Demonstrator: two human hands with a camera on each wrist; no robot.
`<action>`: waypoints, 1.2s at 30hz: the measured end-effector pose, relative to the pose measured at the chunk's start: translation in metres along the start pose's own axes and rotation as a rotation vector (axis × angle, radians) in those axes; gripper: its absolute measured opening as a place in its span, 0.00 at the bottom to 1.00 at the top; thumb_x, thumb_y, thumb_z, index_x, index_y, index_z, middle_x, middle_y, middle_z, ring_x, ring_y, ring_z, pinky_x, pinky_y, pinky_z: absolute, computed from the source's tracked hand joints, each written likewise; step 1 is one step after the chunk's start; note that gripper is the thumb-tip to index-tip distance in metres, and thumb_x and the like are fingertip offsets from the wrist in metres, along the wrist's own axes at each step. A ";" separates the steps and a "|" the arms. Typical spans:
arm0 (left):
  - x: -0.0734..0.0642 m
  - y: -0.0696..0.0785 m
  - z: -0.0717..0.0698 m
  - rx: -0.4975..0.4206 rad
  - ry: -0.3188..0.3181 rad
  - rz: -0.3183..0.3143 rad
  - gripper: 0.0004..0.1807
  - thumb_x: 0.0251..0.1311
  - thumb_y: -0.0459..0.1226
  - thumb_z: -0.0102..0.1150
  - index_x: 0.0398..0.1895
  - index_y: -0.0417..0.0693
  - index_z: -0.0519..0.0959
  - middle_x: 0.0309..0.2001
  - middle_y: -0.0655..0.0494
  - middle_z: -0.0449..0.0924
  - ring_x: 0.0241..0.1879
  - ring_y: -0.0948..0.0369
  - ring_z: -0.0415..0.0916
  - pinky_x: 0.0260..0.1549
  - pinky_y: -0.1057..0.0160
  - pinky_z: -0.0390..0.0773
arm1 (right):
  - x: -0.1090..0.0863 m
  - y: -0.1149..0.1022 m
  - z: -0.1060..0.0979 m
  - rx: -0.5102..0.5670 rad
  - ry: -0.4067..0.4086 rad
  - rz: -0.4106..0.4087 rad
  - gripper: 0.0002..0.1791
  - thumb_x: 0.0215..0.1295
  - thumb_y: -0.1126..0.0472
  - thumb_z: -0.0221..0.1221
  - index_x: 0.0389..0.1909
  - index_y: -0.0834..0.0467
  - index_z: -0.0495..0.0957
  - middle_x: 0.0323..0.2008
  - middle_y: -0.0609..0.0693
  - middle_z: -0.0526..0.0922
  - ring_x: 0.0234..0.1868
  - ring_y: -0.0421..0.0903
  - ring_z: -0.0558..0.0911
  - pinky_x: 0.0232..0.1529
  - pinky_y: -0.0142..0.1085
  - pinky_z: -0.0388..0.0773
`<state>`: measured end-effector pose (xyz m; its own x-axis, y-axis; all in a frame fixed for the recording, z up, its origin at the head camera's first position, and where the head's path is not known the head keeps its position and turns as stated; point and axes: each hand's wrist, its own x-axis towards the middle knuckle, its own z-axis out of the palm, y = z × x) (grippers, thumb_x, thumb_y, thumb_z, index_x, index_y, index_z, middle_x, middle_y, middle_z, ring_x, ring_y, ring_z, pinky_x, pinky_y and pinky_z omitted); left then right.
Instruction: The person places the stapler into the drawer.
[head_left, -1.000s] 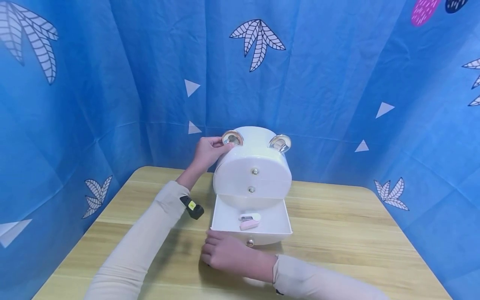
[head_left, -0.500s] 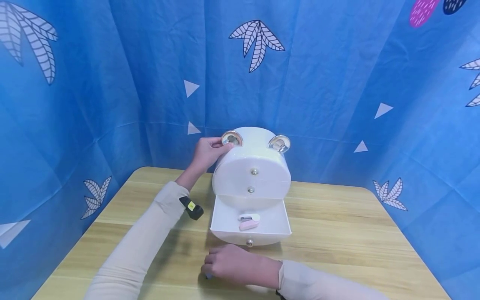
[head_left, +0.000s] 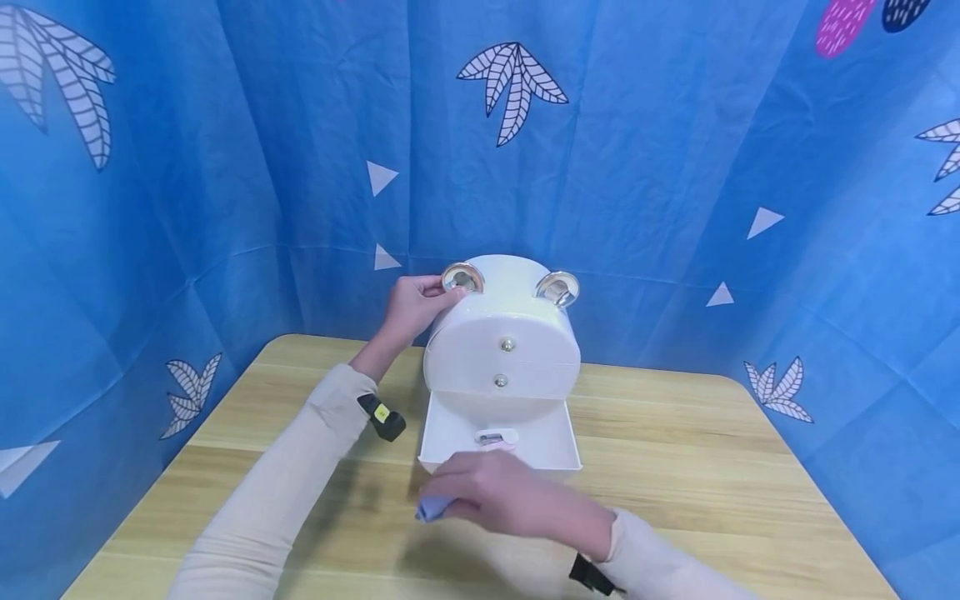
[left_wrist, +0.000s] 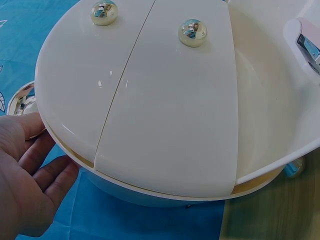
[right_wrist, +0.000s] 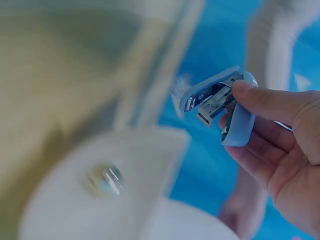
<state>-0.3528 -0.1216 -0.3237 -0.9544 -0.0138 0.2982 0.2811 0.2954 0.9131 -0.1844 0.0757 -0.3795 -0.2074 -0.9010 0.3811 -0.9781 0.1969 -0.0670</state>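
Observation:
A white rounded storage box point(head_left: 517, 329) with gold ear-shaped trims stands at the back of the table. My left hand point(head_left: 415, 307) holds the left gold ear point(head_left: 463, 276), thumb in front; the left wrist view shows its fingers by the box's side. The bottom drawer point(head_left: 551, 433) is pulled out. Inside lies a pink-and-white stapler point(head_left: 495, 437), partly hidden behind my right hand point(head_left: 510, 496) in the head view. That hand grips a small light-blue stapler point(right_wrist: 240, 120), its arms spread apart, in front of the drawer.
Two upper drawers with round gold knobs point(head_left: 507, 344) are closed. A blue patterned curtain point(head_left: 637, 167) hangs close behind the box and along both sides. The wooden table point(head_left: 697, 467) extends to either side.
My right hand has lifted the light-blue stapler from the table and moved up and slightly right, toward the drawer front. My left hand stays on the ear.

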 end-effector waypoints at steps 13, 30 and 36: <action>0.001 0.001 0.000 0.003 0.000 -0.007 0.25 0.59 0.46 0.73 0.56 0.42 0.85 0.50 0.44 0.88 0.50 0.51 0.87 0.48 0.58 0.87 | -0.033 0.044 -0.065 0.014 0.046 0.298 0.18 0.56 0.67 0.73 0.49 0.59 0.87 0.45 0.50 0.90 0.47 0.46 0.88 0.51 0.38 0.86; 0.000 0.002 0.001 0.004 -0.007 -0.018 0.24 0.60 0.46 0.73 0.56 0.42 0.85 0.51 0.44 0.88 0.50 0.51 0.87 0.50 0.56 0.87 | -0.060 0.082 -0.054 -0.053 -0.185 0.321 0.08 0.54 0.70 0.73 0.29 0.55 0.85 0.26 0.46 0.85 0.26 0.38 0.77 0.31 0.25 0.77; 0.000 0.002 0.000 0.003 -0.007 -0.009 0.24 0.60 0.45 0.72 0.56 0.42 0.85 0.51 0.43 0.88 0.50 0.51 0.87 0.48 0.57 0.87 | -0.063 0.086 -0.045 -0.062 -0.255 0.365 0.10 0.53 0.72 0.72 0.32 0.55 0.86 0.28 0.46 0.85 0.28 0.37 0.76 0.31 0.26 0.76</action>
<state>-0.3525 -0.1208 -0.3221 -0.9575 -0.0093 0.2883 0.2725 0.2987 0.9146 -0.2544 0.1664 -0.3673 -0.5436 -0.8331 0.1025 -0.8390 0.5356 -0.0963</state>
